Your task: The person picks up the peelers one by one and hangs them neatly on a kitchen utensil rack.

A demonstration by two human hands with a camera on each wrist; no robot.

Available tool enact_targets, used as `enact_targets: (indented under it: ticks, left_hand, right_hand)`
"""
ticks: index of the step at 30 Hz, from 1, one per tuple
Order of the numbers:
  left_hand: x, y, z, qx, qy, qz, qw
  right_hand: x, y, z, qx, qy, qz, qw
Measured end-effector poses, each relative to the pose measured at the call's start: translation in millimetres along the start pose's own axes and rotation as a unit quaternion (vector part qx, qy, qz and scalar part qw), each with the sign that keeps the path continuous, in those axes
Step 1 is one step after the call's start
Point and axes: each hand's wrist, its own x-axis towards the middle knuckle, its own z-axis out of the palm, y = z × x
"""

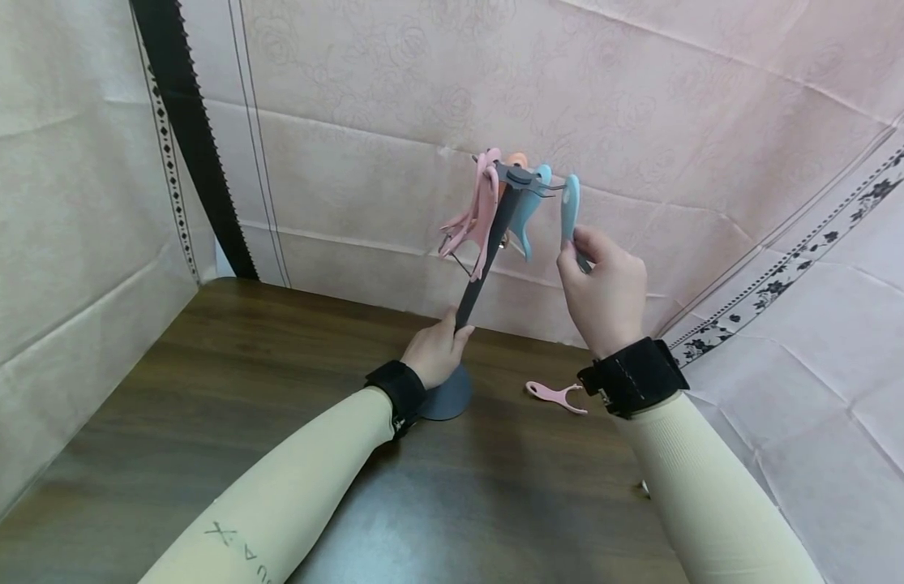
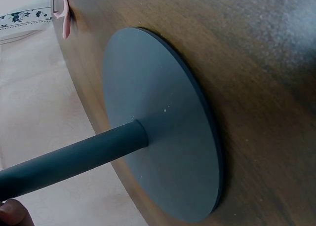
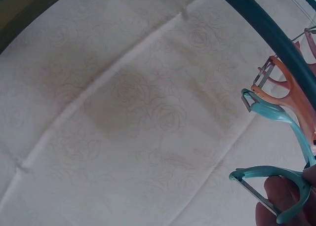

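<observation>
My left hand [image 1: 433, 353] grips the dark grey pole [image 1: 501, 223] of a hook stand, just above its round base [image 2: 163, 83]. With thumb and fingers, my right hand [image 1: 606, 285] pinches a light blue Y-shaped peeler [image 1: 570, 209], handle end up, at the tip of a right-hand hook. Whether the hook passes through its handle hole I cannot tell. Pink peelers [image 1: 482, 211] hang on the stand's left side, an orange peeler [image 3: 294, 95] behind the pole, and another light blue peeler [image 1: 528, 211] on the right. The held peeler's blade shows in the right wrist view.
A pink peeler [image 1: 552, 394] lies on the brown wooden table [image 1: 291, 365], right of the base. A small object [image 1: 644, 488] is partly hidden by my right forearm. Patterned cloth [image 1: 364, 162] hangs behind the table and at both sides.
</observation>
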Motion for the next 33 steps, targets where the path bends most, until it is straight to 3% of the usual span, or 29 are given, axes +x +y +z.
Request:
enact_targets:
  ticks: [20,33]
  left_hand:
    - [-0.5,-0.1,-0.3,0.005,0.009,0.014,0.9998]
    - [-0.7,-1.1,0.8,0.002,0.010,0.018,0.9998]
  right_hand:
    - [-2.6,-9,9,-0.011,-0.018,-0.024,0.9995]
    - [-5.3,-10,19,0.016,-0.057,-0.031,0.9978]
